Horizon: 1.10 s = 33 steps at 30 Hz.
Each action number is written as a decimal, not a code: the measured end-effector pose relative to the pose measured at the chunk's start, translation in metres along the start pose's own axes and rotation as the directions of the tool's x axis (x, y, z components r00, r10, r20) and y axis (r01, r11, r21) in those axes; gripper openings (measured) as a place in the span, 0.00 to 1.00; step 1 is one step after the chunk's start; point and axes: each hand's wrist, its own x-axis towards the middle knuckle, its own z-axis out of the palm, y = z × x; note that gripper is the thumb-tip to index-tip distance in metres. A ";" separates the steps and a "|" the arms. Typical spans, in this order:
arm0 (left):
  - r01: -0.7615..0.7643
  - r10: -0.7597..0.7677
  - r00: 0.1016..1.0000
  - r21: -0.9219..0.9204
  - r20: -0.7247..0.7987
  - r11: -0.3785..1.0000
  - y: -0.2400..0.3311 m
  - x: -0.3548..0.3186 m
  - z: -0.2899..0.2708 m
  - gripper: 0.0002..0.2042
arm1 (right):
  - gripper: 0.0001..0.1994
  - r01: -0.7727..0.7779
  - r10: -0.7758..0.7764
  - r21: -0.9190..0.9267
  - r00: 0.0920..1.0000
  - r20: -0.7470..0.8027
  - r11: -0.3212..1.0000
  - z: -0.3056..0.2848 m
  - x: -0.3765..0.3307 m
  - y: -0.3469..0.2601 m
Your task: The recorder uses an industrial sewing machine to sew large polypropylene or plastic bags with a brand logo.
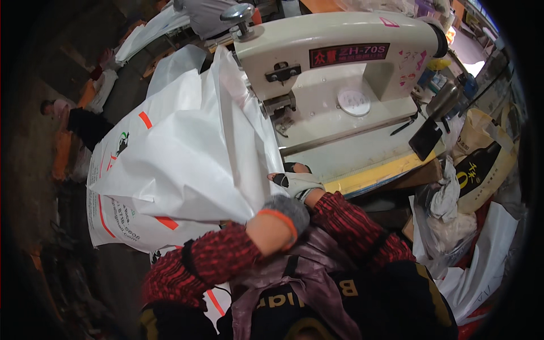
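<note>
A large white woven-looking bag (187, 147) with red stripes and dark print hangs in loose folds left of the sewing machine (334, 68). Its right edge runs down along the machine's bed toward my hands. My right hand (294, 180), in a pale glove with dark fingertips, is closed at that edge, just in front of the machine bed. Close below it is my left hand (288, 211), in a grey glove with an orange cuff, against the bag's lower right corner. The left hand's fingers are hidden.
A white round disc (353, 101) lies on the machine bed; a black flat object (426, 139) rests by its right end. Bags and crumpled white material (447, 198) crowd the right side. Another person (207, 17) is beyond the machine, and one more (85, 122) is at far left.
</note>
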 end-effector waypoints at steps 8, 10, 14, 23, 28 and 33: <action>0.205 -0.181 0.973 0.173 -0.143 0.963 -0.109 0.046 -0.046 0.09 | 0.13 -0.102 -0.055 0.728 0.981 0.189 0.678 0.004 0.068 0.060; 0.323 -0.327 0.945 0.115 0.012 0.939 -0.134 0.049 -0.066 0.10 | 0.18 -0.164 0.097 0.702 0.986 0.135 0.693 -0.011 0.033 0.010; 0.549 -0.564 0.825 0.188 0.035 0.814 -0.199 -0.002 -0.056 0.13 | 0.14 -0.156 0.029 0.696 0.981 0.191 0.701 -0.004 0.032 0.011; 0.218 -0.072 0.453 0.033 -0.888 0.975 -0.147 -0.217 -0.073 0.03 | 0.14 0.566 -0.540 0.343 0.823 -0.178 0.749 -0.035 0.004 -0.050; 0.101 -0.325 0.346 -0.309 -0.880 0.946 -0.109 -0.279 -0.070 0.07 | 0.30 0.931 -0.985 -0.328 0.133 -0.108 0.162 -0.047 -0.062 -0.174; 0.505 -0.164 -0.180 -0.234 -0.970 0.831 -0.098 -0.277 -0.043 0.13 | 0.10 0.891 -0.851 0.002 0.434 0.295 0.454 -0.023 -0.083 -0.211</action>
